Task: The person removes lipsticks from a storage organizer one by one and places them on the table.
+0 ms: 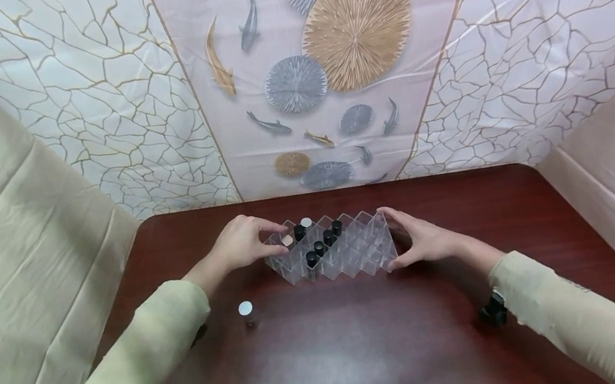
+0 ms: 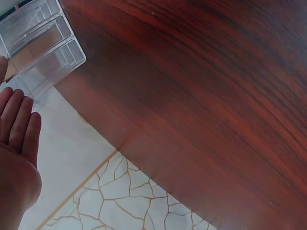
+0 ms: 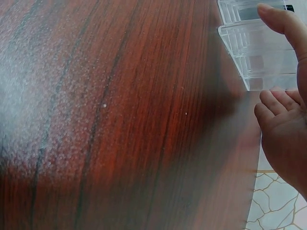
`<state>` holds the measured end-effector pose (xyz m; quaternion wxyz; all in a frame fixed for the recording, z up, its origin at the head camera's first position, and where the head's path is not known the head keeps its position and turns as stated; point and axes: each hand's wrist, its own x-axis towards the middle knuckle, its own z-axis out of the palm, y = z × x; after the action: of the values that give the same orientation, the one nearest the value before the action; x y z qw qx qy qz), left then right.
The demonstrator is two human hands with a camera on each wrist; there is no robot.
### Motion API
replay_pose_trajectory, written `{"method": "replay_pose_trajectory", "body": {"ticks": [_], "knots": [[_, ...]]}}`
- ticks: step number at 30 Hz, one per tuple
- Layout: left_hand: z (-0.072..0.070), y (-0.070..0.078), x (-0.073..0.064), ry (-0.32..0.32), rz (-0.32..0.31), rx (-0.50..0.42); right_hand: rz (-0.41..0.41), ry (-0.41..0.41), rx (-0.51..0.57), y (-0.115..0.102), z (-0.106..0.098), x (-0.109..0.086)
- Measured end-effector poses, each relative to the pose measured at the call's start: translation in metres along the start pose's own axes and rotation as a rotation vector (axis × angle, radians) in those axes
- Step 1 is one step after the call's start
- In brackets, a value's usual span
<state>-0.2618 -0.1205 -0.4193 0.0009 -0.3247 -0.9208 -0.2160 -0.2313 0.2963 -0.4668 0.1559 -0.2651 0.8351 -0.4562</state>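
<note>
A clear plastic organizer (image 1: pixel 359 244) with zigzag edges and diamond-shaped compartments stands near the table's far side. My left hand (image 1: pixel 240 241) grips its left end, thumb in front and fingers behind. The right end sits between the thumb and fingers of my right hand (image 1: pixel 429 240). Several small bottles with black caps (image 1: pixel 328 237) stand in the left half. Among them are a white cap (image 1: pixel 306 222) and a pinkish-white cap (image 1: pixel 287 241), the latter between my left thumb and fingers in the head view. Both wrist views show clear organizer walls (image 2: pixel 45 43) (image 3: pixel 259 57) beside the hands.
A small bottle with a white cap (image 1: pixel 246 309) stands on the dark red wooden table (image 1: pixel 331 359), in front of the left hand. Behind the table's far edge hangs a patterned cloth (image 1: pixel 154 108). Beige cloth (image 1: pixel 10 260) hangs at both sides.
</note>
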Motion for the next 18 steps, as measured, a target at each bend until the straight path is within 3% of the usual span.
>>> {"method": "replay_pose_trajectory", "body": {"ticks": [12, 18], "knots": [[0.0083, 0.0059, 0.002, 0.063, 0.083, -0.028, 0.008, 0.004, -0.011, -0.0021, 0.0008, -0.0007], [0.0095, 0.0081, 0.0021, 0.077, 0.084, -0.055, 0.011, 0.003, -0.014, 0.0007, -0.0006, 0.0001]]}}
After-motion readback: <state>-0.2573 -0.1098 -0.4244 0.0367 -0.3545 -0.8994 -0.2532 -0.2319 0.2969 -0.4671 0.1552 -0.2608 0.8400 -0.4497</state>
